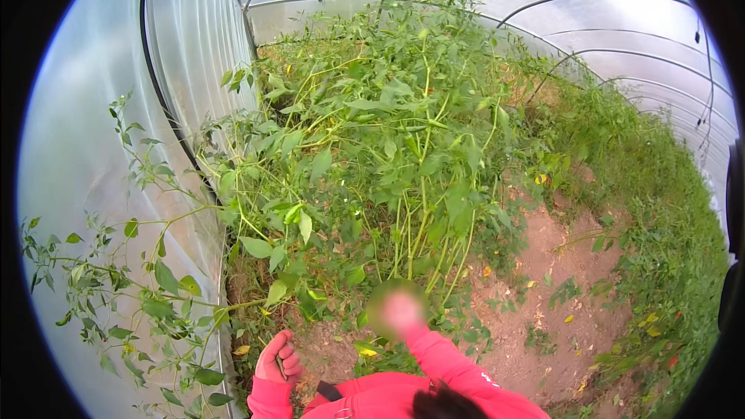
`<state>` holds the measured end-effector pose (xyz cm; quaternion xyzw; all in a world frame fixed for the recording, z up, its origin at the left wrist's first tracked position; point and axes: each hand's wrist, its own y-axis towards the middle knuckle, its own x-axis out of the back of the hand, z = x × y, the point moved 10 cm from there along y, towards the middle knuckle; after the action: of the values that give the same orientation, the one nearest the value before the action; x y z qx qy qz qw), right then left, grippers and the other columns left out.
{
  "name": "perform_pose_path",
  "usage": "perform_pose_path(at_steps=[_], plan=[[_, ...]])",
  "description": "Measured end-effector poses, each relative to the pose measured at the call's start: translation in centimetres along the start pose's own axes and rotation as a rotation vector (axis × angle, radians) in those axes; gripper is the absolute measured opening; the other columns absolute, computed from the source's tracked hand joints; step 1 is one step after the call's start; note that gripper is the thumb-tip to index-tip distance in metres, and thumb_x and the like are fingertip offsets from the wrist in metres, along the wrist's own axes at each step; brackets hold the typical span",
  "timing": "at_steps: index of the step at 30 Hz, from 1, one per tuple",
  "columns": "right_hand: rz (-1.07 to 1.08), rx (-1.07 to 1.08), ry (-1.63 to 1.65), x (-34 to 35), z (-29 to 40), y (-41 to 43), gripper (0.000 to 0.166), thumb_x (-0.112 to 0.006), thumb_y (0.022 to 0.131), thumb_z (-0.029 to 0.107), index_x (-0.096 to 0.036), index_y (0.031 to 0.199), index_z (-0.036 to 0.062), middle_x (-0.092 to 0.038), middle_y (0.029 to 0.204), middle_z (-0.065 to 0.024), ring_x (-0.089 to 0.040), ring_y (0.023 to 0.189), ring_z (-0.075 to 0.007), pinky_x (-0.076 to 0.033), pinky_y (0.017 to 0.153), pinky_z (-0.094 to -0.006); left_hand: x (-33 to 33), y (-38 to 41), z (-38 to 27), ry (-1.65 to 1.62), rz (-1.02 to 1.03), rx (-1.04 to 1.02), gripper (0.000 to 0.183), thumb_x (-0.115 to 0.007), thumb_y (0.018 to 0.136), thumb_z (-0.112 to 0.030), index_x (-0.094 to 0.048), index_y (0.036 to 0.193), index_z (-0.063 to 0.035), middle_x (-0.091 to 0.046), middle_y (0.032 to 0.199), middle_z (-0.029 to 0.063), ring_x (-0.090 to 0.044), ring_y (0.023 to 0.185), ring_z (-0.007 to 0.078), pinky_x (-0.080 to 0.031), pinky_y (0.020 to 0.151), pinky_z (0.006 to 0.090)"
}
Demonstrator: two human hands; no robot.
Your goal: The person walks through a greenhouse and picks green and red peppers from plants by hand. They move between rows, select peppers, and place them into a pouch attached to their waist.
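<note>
My left hand [279, 358] is at the lower left with its fingers curled, and something thin and stem-like shows at the fingers. A round blur covers my right hand [401, 311], which reaches to the lower stems [414, 250] of a tall, leafy pepper plant; its fingers and grip cannot be made out. Long green chili peppers [412, 128] hang among the leaves in the middle of the plant. A paler green pepper [293, 213] shows lower on the left. Pink sleeves cover both arms.
Plastic greenhouse sheeting [186, 58] on curved pipes [154, 64] stands close on the left. Branches [192, 302] spread low in front of it. Bare soil [559, 279] with scattered yellow leaves lies to the right, beside another dense row of plants [669, 227].
</note>
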<state>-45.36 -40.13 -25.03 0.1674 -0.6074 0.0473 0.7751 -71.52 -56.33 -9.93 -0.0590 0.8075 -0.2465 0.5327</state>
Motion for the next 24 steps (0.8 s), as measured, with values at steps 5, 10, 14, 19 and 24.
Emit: perform_pose_path(at_steps=[5, 10, 14, 19, 24], plan=[[-0.055, 0.07, 0.101, 1.9, 2.7, 0.5, 0.024, -0.054, 0.079, 0.031, -0.058, 0.095, 0.0134, -0.053, 0.105, -0.0045, -0.047, 0.104, -0.0238, -0.039, 0.081, -0.0434, -6.9, -3.1, -5.3, 0.189, 0.083, -0.305, 0.012, -0.049, 0.09, -0.017, -0.054, 0.097, -0.008, -0.035, 0.057, -0.0036, -0.032, 0.042, 0.009, -0.024, 0.034, 0.0221], [0.093, 0.072, 0.714, -0.4, 0.7, 1.2, 0.029, -0.055, 0.08, 0.031, -0.059, 0.101, 0.0124, -0.056, 0.107, -0.0065, -0.048, 0.106, -0.0269, -0.041, 0.083, -0.0417, -19.4, -9.7, -12.7, 0.485, 0.328, -0.809, 0.013, -0.052, 0.087, -0.018, -0.054, 0.092, -0.0052, -0.033, 0.051, -0.0037, -0.028, 0.036, 0.0075, -0.021, 0.031, 0.0217], [0.192, -0.023, 1.074, 4.9, 1.3, 2.5, 0.028, -0.057, 0.084, 0.024, -0.058, 0.107, 0.0078, -0.06, 0.102, -0.0055, -0.055, 0.091, -0.0179, -0.044, 0.082, -0.0295, -29.0, -10.7, -18.0, 0.871, 0.182, -1.15, 0.022, -0.051, 0.088, -0.02, -0.054, 0.099, -0.0009, -0.035, 0.052, -0.004, -0.029, 0.037, 0.0062, -0.022, 0.032, 0.0213], [0.102, -0.072, 1.455, 17.9, 3.3, 6.4, 0.026, -0.057, 0.085, 0.009, -0.055, 0.109, -0.0002, -0.061, 0.1, -0.0054, -0.054, 0.085, -0.01, -0.044, 0.077, -0.0225, -35.6, -2.5, -22.4, 1.31, -0.07, -1.006, 0.032, -0.06, 0.083, -0.026, -0.058, 0.101, 0.0006, -0.043, 0.055, -0.0032, -0.038, 0.041, 0.0046, -0.028, 0.035, 0.0187], [-0.197, 0.024, 1.587, 31.4, 1.3, 8.1, 0.027, -0.06, 0.084, 0.008, -0.055, 0.109, -0.0002, -0.061, 0.101, -0.0095, -0.057, 0.085, -0.0144, -0.047, 0.075, -0.0271, -33.9, 10.4, -19.4, 1.585, 0.01, -0.585, 0.028, -0.065, 0.078, -0.025, -0.059, 0.098, -0.0056, -0.048, 0.057, -0.0021, -0.041, 0.039, 0.0058, -0.032, 0.034, 0.0213]])
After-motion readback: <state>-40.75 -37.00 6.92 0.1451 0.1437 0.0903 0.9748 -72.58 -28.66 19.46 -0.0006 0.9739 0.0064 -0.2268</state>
